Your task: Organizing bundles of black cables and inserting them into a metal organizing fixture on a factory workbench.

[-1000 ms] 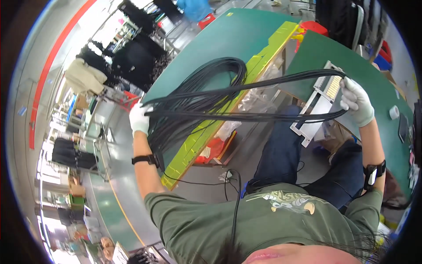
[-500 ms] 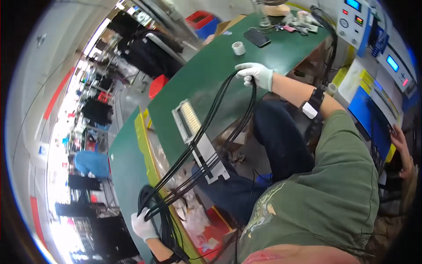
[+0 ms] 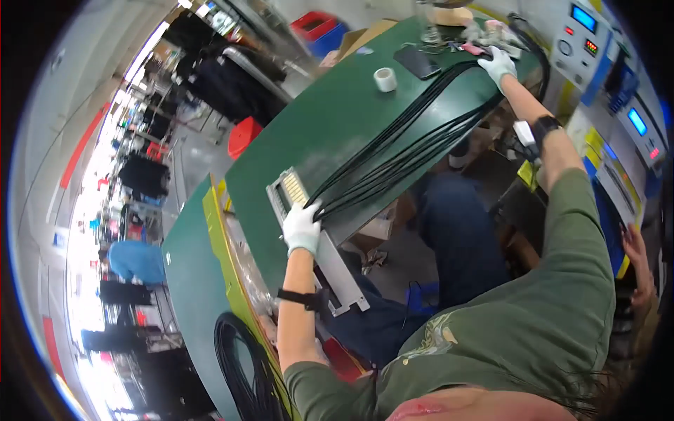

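Note:
My left hand [image 3: 302, 228], in a white glove, grips one end of a bundle of black cables [image 3: 400, 158] beside a long grey metal jig [image 3: 316, 245] with a pale comb-like block at its far end. The cables run stretched across the green table [image 3: 316, 133]. My right hand [image 3: 498, 64], also gloved, holds the far end of the bundle down at the table's far right corner. Both forearms are bare, each with a black wrist strap.
A roll of white tape [image 3: 385, 78] and a dark phone [image 3: 417, 62] lie on the far part of the table. A coil of more black cables [image 3: 246, 365] rests at lower left. Grey machines with blue screens [image 3: 604, 63] stand at right. A red stool [image 3: 244, 137] stands beyond the table.
My left hand has come up from the low coil to the jig, gripping the cable ends there. My right hand has carried the far end further out to the table corner, laying the bundle straight.

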Demonstrator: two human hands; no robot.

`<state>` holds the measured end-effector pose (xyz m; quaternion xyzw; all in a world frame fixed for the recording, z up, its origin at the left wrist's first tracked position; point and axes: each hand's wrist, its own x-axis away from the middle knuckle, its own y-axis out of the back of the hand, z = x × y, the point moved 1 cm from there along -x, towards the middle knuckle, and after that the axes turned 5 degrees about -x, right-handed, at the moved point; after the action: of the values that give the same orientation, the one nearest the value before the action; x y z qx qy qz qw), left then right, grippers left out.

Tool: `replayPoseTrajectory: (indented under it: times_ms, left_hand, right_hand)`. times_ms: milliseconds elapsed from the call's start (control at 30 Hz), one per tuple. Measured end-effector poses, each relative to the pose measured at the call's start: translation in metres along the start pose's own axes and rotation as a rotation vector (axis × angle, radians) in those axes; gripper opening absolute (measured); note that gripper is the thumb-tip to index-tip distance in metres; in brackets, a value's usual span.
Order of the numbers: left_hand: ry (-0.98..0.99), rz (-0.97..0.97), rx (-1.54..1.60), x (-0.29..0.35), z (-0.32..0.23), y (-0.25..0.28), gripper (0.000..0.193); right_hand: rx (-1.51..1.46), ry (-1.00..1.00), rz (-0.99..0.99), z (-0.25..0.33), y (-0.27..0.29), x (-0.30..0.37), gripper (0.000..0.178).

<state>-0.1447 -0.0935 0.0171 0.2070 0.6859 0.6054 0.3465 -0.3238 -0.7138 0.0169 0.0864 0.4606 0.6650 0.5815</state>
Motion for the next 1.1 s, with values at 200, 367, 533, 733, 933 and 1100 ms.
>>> replayPoseTrajectory:
  times_ms: [200, 367, 533, 733, 933, 1100]
  left_hand:
    - [0.046, 0.005, -0.026, 0.003, 0.002, -0.011, 0.041]
    - [0.045, -0.077, 0.005, 0.005, -0.009, -0.013, 0.036]
    - [0.080, -0.050, 0.048, 0.007, -0.005, -0.012, 0.033]
    - [0.072, -0.015, 0.088, 0.012, 0.001, -0.002, 0.029]
    - [-0.035, -0.176, 0.054, 0.046, 0.014, 0.025, 0.037]
    - [0.203, -0.281, 0.099, 0.092, 0.039, 0.008, 0.055]
  right_hand:
    - [-0.444, 0.935, 0.455, 0.164, -0.034, 0.160, 0.045]
    - [-0.408, 1.289, 0.660, 0.266, -0.019, 0.304, 0.041]
    - [-0.265, 1.317, 0.659, 0.295, -0.052, 0.332, 0.034]
    - [-0.225, 1.225, 0.753, 0.295, -0.065, 0.334, 0.028]
    - [-0.247, 1.228, 0.730, 0.288, -0.070, 0.327, 0.035]
    - [-0.182, 1.195, 0.761, 0.290, -0.063, 0.322, 0.038]
